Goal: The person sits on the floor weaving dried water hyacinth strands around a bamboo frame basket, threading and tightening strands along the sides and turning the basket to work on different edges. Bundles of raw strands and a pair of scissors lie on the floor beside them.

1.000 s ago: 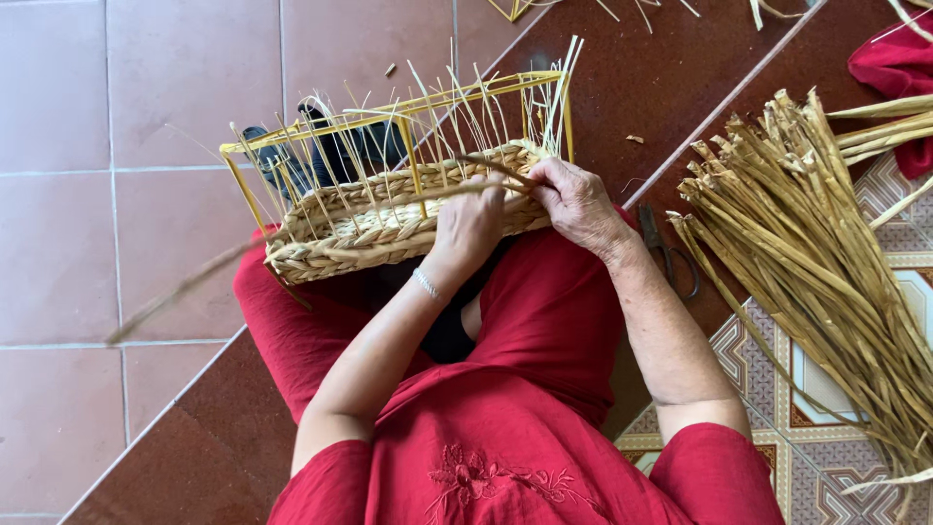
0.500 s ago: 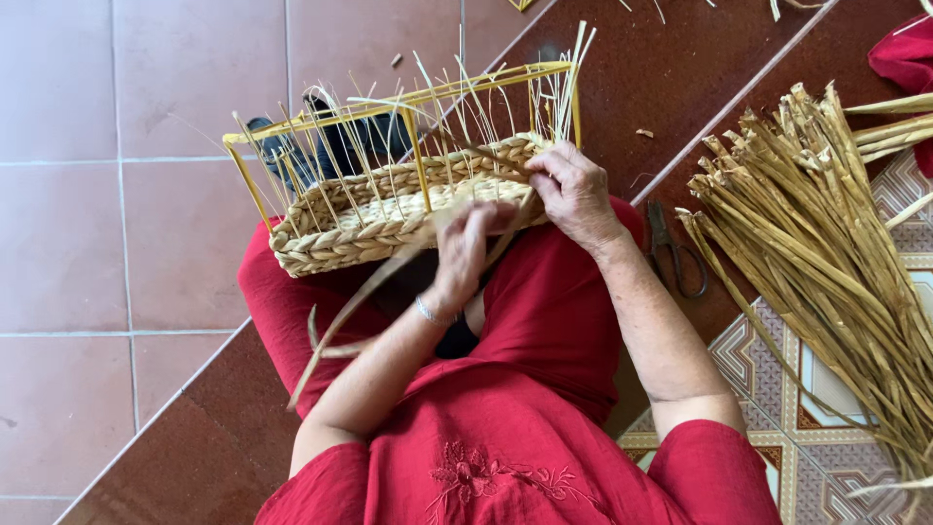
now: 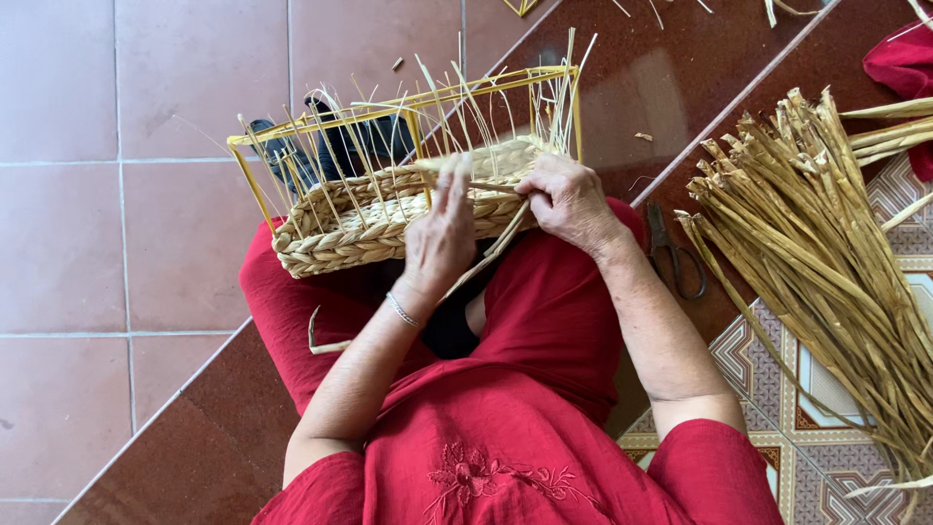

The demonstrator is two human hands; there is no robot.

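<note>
Both hands work on the half-woven basket (image 3: 389,219) resting on the lap: left hand (image 3: 439,238) presses flat against its braided wall, right hand (image 3: 567,199) pinches a straw strand (image 3: 486,261). Only lower rows are woven; the yellow wire frame (image 3: 408,102) above remains bare.

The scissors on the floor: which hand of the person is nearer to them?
The right hand. It rests on the basket edge, just left of the scissors in the picture. The left hand lies farther away, flat on the woven side.
</note>
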